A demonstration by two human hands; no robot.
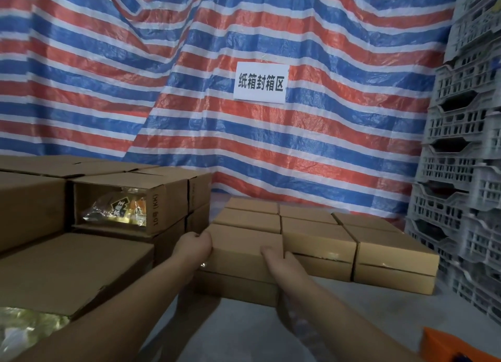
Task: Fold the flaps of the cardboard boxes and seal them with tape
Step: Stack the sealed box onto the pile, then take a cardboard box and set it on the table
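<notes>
The box [244,249] sits on top of another at the near left corner of a low stack of closed boxes [352,242]. The left hand [193,246] grips its left end, fingers curled over the edge; the right hand [279,261] lies with straight fingers on its front face. This looks like placing a finished box. Next comes an open box [113,204] from the left pile, needing its flaps folded and taped.

Lighting dim and even, shadows soft. Glare on plastic wrap [119,211] inside an open carton. Wide-angle bending at edges; striped tarpaulin [189,76] slightly soft.
</notes>
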